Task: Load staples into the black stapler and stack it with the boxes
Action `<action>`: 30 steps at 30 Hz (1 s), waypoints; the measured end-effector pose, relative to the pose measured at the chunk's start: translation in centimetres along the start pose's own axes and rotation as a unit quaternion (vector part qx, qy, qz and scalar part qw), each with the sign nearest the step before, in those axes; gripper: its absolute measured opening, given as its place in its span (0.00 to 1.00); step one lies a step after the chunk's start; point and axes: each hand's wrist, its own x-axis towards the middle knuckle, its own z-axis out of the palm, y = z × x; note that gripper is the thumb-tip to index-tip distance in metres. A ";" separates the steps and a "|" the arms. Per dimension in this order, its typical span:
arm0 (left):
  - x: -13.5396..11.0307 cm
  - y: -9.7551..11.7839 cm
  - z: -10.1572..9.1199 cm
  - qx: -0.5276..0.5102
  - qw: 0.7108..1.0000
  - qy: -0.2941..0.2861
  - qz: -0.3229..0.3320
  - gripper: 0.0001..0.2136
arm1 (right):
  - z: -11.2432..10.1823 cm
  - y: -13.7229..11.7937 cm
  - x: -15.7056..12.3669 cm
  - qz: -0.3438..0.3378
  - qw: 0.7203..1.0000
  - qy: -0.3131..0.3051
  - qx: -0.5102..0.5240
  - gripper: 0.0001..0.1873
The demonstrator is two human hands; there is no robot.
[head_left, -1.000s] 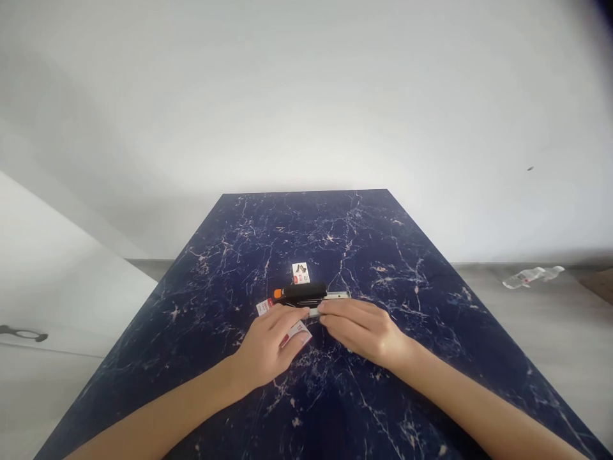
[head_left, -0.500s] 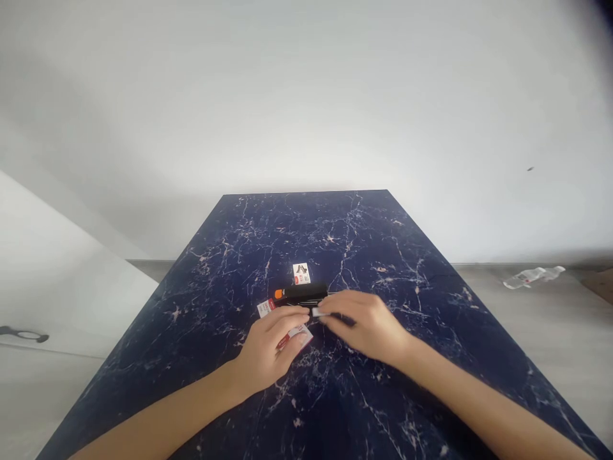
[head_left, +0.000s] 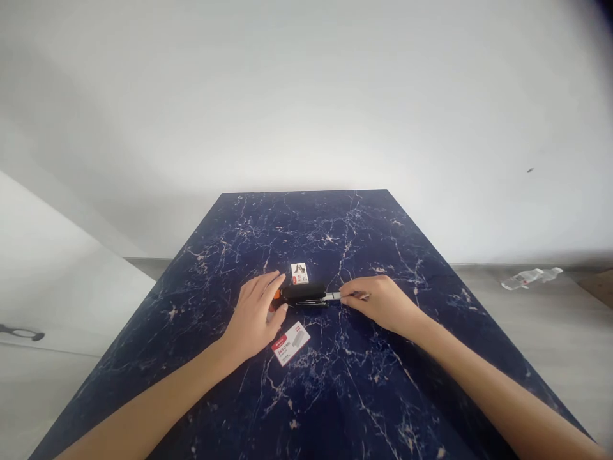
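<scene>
A black stapler (head_left: 306, 293) with an orange end lies on the dark blue marbled table (head_left: 383, 383), its silver staple tray sticking out to the right. My left hand (head_left: 253, 313) rests against the stapler's orange left end, fingers curved around it. My right hand (head_left: 378, 303) pinches the silver tray at the stapler's right end. A red-and-white staple box (head_left: 290, 342) lies open on the table just in front of my left hand. A small white box (head_left: 299, 273) stands right behind the stapler.
A white wall rises behind the table's far edge. A white cabinet with a dark handle (head_left: 19, 333) stands at the left. On the grey floor at the right lies a plastic bottle (head_left: 527, 278).
My left hand has left the staple box and moved up to the stapler's left end. My right hand has shifted back and right onto the silver tray. The staple box now lies uncovered.
</scene>
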 end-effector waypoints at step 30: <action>0.8 -0.7 -0.6 -0.118 0.990 -0.043 -0.059 0.19 | 4.0 -6.6 -2.2 0.040 0.995 0.039 -0.081 0.43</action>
